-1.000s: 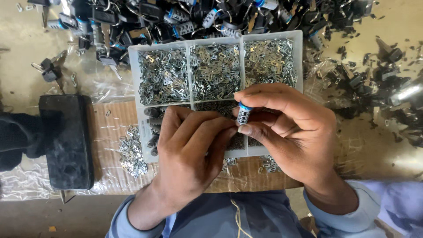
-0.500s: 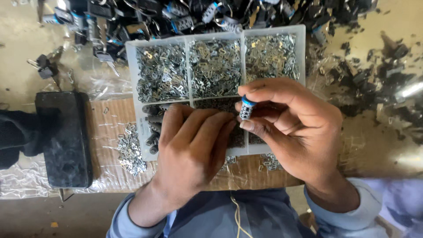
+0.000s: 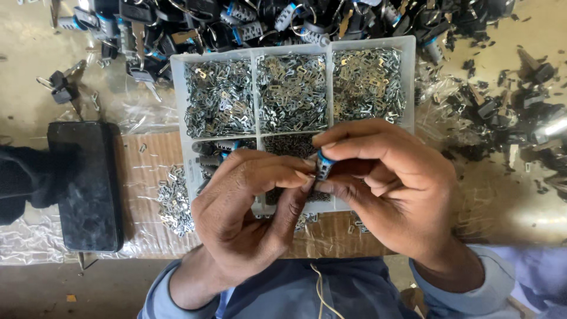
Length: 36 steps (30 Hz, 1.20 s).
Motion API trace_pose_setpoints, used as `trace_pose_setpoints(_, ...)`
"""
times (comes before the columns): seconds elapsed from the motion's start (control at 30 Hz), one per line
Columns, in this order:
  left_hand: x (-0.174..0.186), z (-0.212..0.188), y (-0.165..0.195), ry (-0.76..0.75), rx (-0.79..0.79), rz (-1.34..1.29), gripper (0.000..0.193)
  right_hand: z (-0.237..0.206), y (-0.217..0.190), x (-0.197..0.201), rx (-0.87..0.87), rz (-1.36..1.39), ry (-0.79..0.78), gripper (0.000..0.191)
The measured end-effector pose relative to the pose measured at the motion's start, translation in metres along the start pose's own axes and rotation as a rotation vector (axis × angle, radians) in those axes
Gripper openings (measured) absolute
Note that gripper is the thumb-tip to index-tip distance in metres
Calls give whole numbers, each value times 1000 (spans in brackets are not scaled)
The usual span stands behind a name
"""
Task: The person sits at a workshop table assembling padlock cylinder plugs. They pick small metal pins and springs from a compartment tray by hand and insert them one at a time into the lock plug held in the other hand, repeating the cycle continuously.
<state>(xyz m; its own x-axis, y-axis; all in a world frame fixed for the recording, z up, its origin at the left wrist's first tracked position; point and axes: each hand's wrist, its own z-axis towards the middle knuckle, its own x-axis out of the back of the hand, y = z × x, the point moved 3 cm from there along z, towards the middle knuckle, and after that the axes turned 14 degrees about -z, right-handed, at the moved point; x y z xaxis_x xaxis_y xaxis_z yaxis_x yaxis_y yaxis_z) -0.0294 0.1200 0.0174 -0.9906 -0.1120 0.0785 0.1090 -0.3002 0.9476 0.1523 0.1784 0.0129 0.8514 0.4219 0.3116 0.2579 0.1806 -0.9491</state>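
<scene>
what moved: barely anything tbh, both hands hold the same pose as half a second ago, the view just drifted a bit

right hand (image 3: 393, 189): fingers closed around a small blue-ended lock cylinder (image 3: 323, 165), pinched between thumb and forefinger

left hand (image 3: 251, 215): fingertips pressed against the cylinder's near side; can't tell if they grip anything of their own

where it is: cylinder is held up over the white divided tray (image 3: 177, 106), above its near middle compartment

meaning: fiddly fitting work still going, no new piece picked up

around: tray's far compartments full of little metal wafers, dark keys heaped (image 3: 236, 20) beyond, black phone (image 3: 85, 183) at left
</scene>
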Motion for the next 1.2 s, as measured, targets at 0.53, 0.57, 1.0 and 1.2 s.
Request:
trace_pose_setpoints(0.53, 3, 0, 2, 31, 42, -29, 17, -5, 1, -2, 14, 69, -29, 24)
trace_pose_setpoints(0.57, 3, -2, 1, 43, 48, -68, 17, -5, 0, -3, 29, 50, -33, 23)
trace_pose_setpoints(1.0, 3, -9, -6, 55, 78, -150, 13, 0, -4, -5, 136, -158, -21, 24)
trace_pose_setpoints(1.2, 5, -12, -8, 80, 174, -313, 14, 2, -8, -6, 131, -178, 8, 21)
